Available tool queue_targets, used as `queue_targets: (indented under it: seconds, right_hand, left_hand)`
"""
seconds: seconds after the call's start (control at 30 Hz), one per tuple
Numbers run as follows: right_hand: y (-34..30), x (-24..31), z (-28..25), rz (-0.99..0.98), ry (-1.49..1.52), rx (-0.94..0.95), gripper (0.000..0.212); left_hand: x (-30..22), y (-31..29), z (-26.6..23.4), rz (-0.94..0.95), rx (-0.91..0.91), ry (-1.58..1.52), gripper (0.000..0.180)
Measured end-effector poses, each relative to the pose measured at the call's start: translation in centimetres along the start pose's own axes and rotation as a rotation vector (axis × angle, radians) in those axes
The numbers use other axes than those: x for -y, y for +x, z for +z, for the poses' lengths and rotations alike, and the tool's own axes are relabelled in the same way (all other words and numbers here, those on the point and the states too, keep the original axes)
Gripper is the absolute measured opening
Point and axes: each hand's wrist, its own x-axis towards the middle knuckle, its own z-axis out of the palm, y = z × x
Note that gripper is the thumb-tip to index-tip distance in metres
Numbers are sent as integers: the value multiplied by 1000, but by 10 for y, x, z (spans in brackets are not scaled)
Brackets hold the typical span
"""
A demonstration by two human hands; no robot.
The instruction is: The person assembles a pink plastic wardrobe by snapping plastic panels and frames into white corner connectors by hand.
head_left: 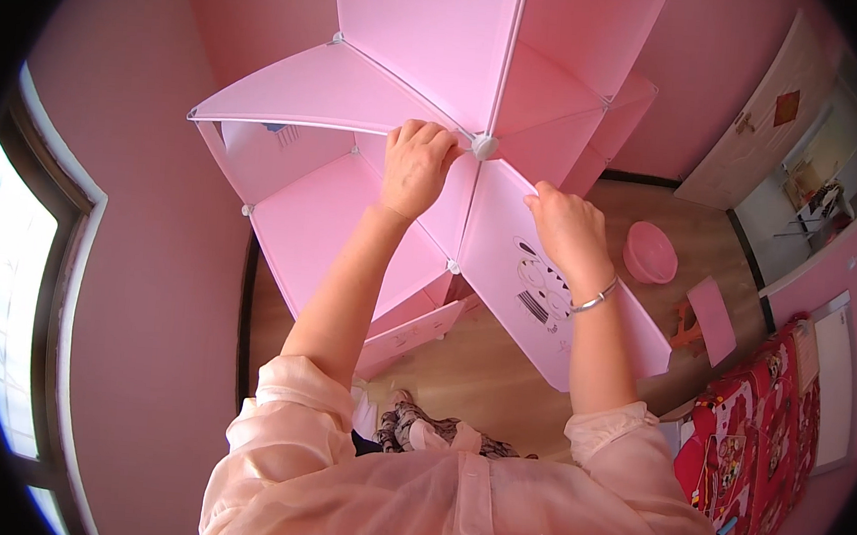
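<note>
A pink cube cabinet [343,212] of thin plastic panels stands before me, held at its corners by white round connectors [484,146]. My left hand [419,167] is closed over the front edge of a horizontal pink shelf panel [312,90], just left of that connector. To the right, a pink door panel [540,305] with a black cartoon animal drawing swings out at an angle from the cabinet. My right hand [568,230] grips its upper edge, fingertips hidden behind it. My right forearm covers part of this door.
Below, another door panel [414,331] hangs out from the cabinet. A pink basin [650,251] and a loose pink panel [711,320] are on the wooden floor. A red patterned cloth [749,439] lies at the right. There is a window [15,288] at the left and an open door [747,111] at the back right.
</note>
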Motion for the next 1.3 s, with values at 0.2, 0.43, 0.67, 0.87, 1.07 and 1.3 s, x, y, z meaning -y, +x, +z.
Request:
queue_targets:
  seconds: [0.2, 0.43, 0.67, 0.87, 1.07, 1.3]
  right_hand:
    - [13, -13, -20, -36, -20, 167, 23]
    - [20, -9, -27, -98, -7, 189, 23]
    - [45, -18, -32, -125, -37, 206, 25]
    - [46, -11, -40, -113, -40, 211, 27]
    - [28, 0, -37, -89, -42, 154, 27]
    - [-19, -10, -23, 78, 36, 256, 25]
  left_hand:
    - [-7, 10, -9, -72, 159, 145, 9]
    - [-5, 14, -18, -123, 217, 232, 13]
    - [8, 30, -20, -64, 239, 277, 15]
    - [11, 35, -19, -34, 196, 250, 16]
    - [6, 30, -24, 3, 245, 240, 15]
    - [-8, -25, -23, -53, -138, -121, 7]
